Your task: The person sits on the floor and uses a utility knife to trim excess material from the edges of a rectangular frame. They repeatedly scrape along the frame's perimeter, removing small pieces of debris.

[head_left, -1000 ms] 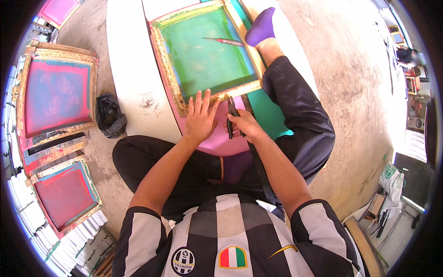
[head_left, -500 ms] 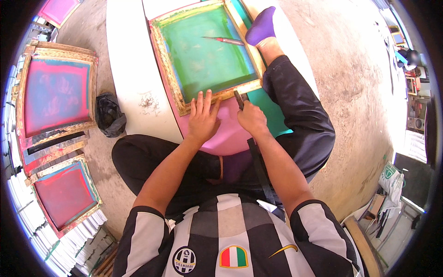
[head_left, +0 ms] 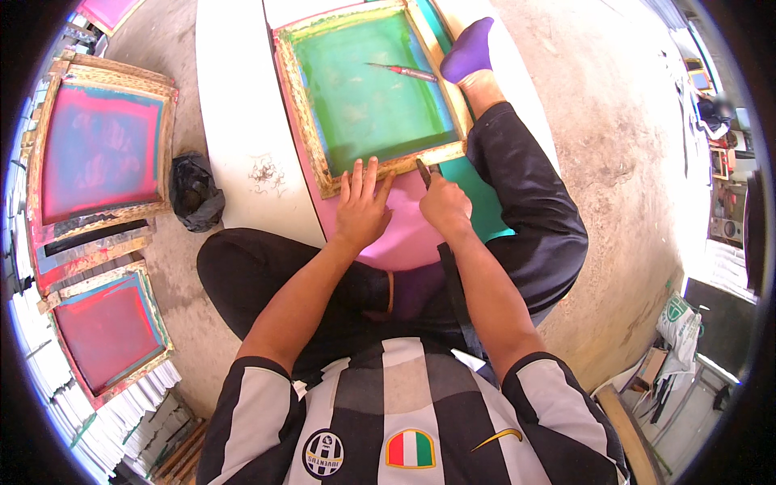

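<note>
A wooden screen-printing frame (head_left: pixel 368 171) with green mesh (head_left: pixel 372 105) lies on the work surface before me. My left hand (head_left: pixel 365 212) is open, its spread fingertips resting on the frame's near rail and the mesh edge. Close to the near right corner, my right hand (head_left: pixel 446 206) is closed round a dark hand tool (head_left: pixel 423 173); its exact kind is mostly hidden by the fist. A slim pointed tool with a red and grey handle (head_left: pixel 414 73) lies on the mesh. Against the frame's right side rests my foot in a purple sock (head_left: pixel 469 50).
Beneath the frame are pink (head_left: pixel 404 222) and teal (head_left: pixel 477 190) sheets. Dark scraps (head_left: pixel 267 175) lie on the white board (head_left: pixel 234 105). A black plastic bag (head_left: pixel 196 194) stands left, beside framed screens (head_left: pixel 101 153). A white sack (head_left: pixel 679 319) is at far right.
The tool in my right hand has tilted or shifted slightly at the near rail, with less of it showing. My left hand stays on the frame. The whole view has shifted slightly.
</note>
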